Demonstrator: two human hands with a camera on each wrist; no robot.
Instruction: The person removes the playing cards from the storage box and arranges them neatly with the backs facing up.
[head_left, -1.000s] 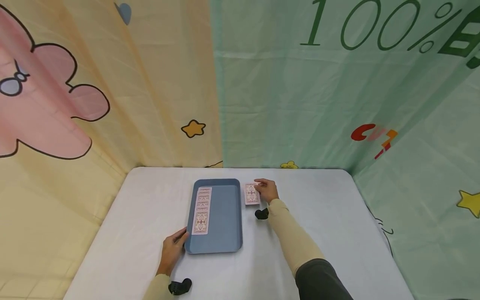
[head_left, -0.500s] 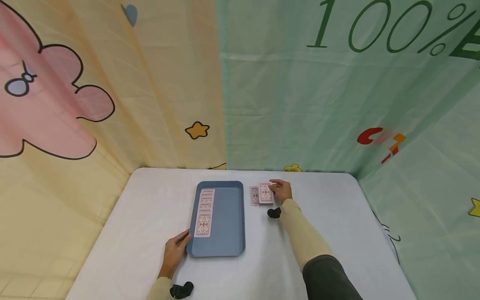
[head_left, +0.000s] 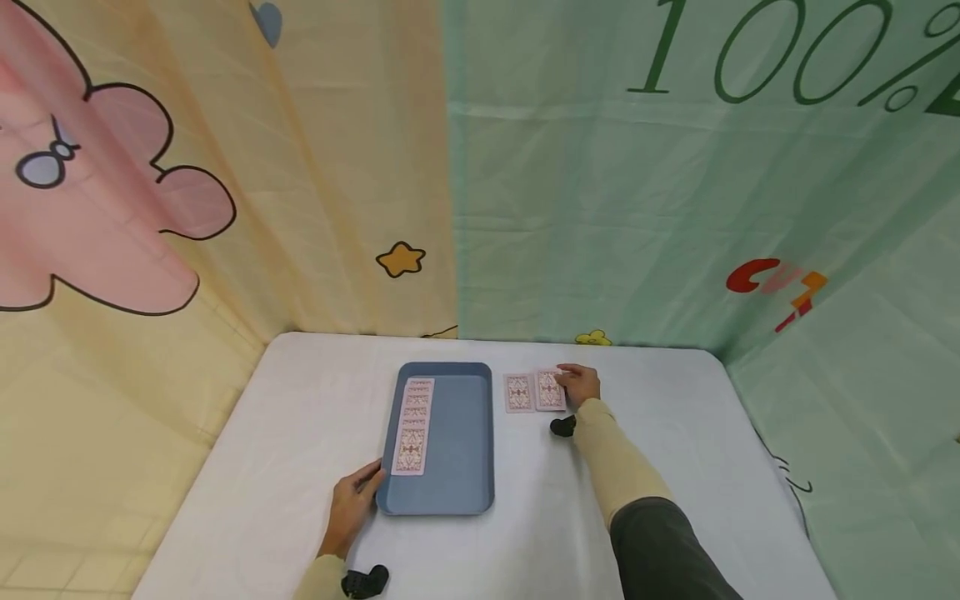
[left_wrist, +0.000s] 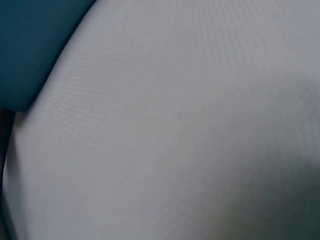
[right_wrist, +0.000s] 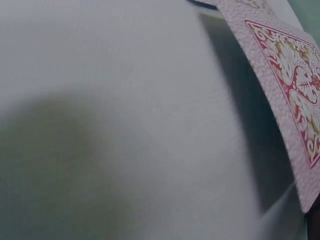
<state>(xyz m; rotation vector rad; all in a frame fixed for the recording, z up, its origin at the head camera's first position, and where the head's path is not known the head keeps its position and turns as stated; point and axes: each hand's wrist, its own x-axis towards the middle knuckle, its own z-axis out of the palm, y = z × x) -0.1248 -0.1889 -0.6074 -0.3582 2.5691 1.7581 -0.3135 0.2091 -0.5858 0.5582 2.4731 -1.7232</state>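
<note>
My right hand pinches the right side of a playing card with a red patterned back, behind the tray's right side. In the right wrist view, that card is tilted off the white cloth, with a dark shadow under it. Just left of it, another playing card lies face down on the table. At the front left corner of the blue-grey tray, my left hand holds the rim between thumb and fingers. An overlapping column of face-down playing cards runs along the tray's left side.
A white cloth covers the table. Printed curtains stand close behind and on both sides. A black wrist device sits by the left sleeve, another black device by the right. The tray's corner shows in the left wrist view.
My right hand has moved right with its card, uncovering the other card, which now lies fully visible beside it. The left hand stays at the tray, and the head view has shifted slightly.
</note>
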